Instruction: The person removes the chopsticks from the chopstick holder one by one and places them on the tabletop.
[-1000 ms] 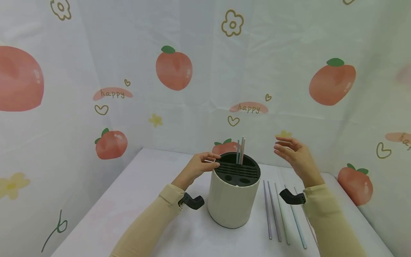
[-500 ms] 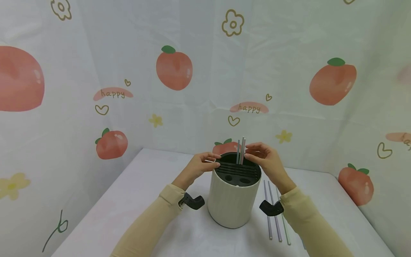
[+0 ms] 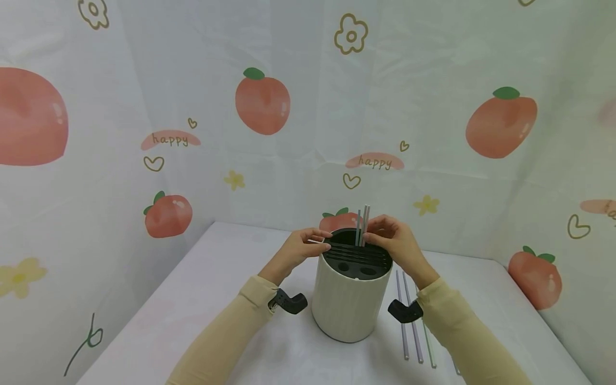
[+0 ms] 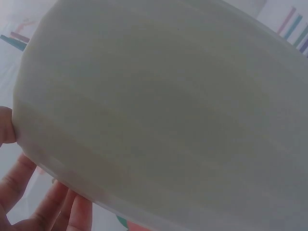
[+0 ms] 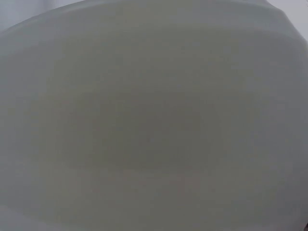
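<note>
A cream utensil holder (image 3: 348, 307) with a black slotted top (image 3: 358, 255) stands upright on the table. Several slim chopsticks (image 3: 364, 216) rise from its large rear opening. At the rim's left side rests my left hand (image 3: 295, 252), thumb near and fingers farther back; in the left wrist view its fingers (image 4: 48, 204) lie against the holder's wall, fairly straight. My right hand (image 3: 401, 246) reaches over the right rim and appears to pinch the rightmost chopsticks between thumb and fingers; the fingertips are partly hidden. The right wrist view is filled by the holder's wall (image 5: 154, 120).
More chopsticks (image 3: 404, 326) in lavender, green and blue lie on the table right of the holder, partly under the right forearm (image 3: 462, 326). A white fabric backdrop (image 3: 298, 182) with printed peaches closes off the back and sides.
My right hand has moved left from the open air to the holder, its thumb now against the standing chopsticks. My left hand has stayed at the rim.
</note>
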`<control>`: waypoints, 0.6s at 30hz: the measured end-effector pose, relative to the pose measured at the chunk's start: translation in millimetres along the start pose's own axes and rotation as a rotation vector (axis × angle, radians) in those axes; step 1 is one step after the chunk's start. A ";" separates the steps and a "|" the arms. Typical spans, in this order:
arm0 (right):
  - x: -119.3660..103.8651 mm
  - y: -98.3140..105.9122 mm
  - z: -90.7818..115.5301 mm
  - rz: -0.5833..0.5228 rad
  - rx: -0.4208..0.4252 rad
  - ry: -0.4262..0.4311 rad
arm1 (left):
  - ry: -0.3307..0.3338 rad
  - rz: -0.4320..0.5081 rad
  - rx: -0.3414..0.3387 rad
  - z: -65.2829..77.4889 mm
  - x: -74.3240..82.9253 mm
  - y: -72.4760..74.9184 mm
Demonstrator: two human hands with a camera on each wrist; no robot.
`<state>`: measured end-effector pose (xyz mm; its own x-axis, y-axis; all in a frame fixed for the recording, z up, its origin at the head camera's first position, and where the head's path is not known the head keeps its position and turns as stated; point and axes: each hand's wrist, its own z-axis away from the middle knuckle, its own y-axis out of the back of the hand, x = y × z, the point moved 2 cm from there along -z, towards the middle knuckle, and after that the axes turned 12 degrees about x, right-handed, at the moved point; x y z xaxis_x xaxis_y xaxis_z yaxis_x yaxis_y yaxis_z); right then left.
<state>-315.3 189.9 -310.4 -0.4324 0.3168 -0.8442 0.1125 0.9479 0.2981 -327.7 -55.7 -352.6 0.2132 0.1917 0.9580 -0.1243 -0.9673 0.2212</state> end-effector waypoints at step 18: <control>-83.6 95.7 -22.5 -0.980 0.342 0.165 | 0.004 -0.006 -0.004 0.5 1.5 0.5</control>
<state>-288.6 253.3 -201.3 -0.5843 -0.5782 -0.5694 -0.1168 0.7543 -0.6461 -326.9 -56.0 -351.2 0.2100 0.1977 0.9575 -0.1274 -0.9655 0.2273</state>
